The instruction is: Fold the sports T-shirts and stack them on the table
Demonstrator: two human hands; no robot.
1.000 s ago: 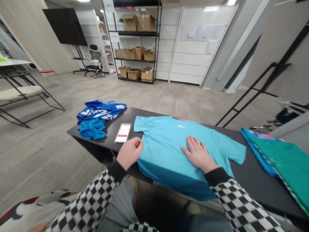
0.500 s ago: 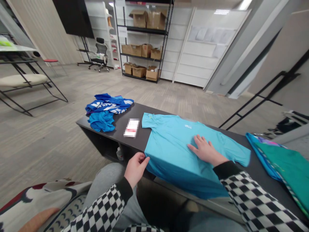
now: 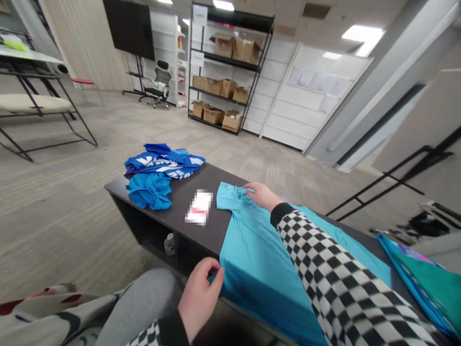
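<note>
A light blue T-shirt (image 3: 252,250) lies spread over the dark bench (image 3: 180,204), its lower part hanging down the near side. At the shirt's left edge my left hand (image 3: 200,295) is closed, thumb and forefinger pinching the fabric. My right hand (image 3: 264,196) reaches across the shirt to the shoulder beside the left sleeve, where the cloth is wrinkled. Its fingers are stretched out at the fabric and look open; the thumb is partly hidden. My right forearm covers much of the shirt's middle and chest.
Crumpled blue clothes (image 3: 149,190) lie at the bench's left end, beside a blurred-out white and red item (image 3: 199,207). A green and blue garment (image 3: 428,274) lies at the right. A bottle (image 3: 169,244) stands inside the bench. Shelves with cardboard boxes (image 3: 212,115) stand behind.
My right hand has moved left and away from me, from lying flat on the shirt's chest to its left shoulder. My left hand stays at the shirt's edge. The view has tilted up.
</note>
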